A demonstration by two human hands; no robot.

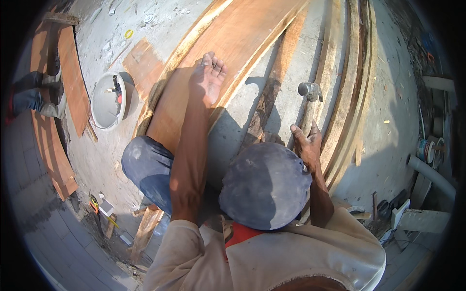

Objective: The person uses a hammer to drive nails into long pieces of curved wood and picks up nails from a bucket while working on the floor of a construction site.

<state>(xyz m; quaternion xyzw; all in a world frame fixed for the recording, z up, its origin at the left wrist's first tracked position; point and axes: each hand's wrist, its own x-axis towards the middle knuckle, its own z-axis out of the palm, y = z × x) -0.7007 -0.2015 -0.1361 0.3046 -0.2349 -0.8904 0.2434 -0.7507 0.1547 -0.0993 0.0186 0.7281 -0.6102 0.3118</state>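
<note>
My right hand (pixel 309 148) grips a claw hammer (pixel 311 90) by its wooden handle, with the metal head pointing away from me. It is above the floor beside a long timber strip (pixel 327 53). My left hand (pixel 212 77) is turned palm up over a reddish plywood panel (pixel 167 119), near its right edge. Its fingers are curled in, and whatever they may hold is too small to make out. Rough timber battens (pixel 257 62) run along both long edges of the panel. A bark-edged board (pixel 269 92) lies between my hands.
A white bucket (pixel 98 119) with tools inside stands at the left, next to a plywood piece (pixel 144 65). Further left, another person's boots (pixel 54 104) are among plywood strips (pixel 73 82). A tape measure (pixel 93 201) lies lower left; a grey pipe (pixel 432 175) is at the right.
</note>
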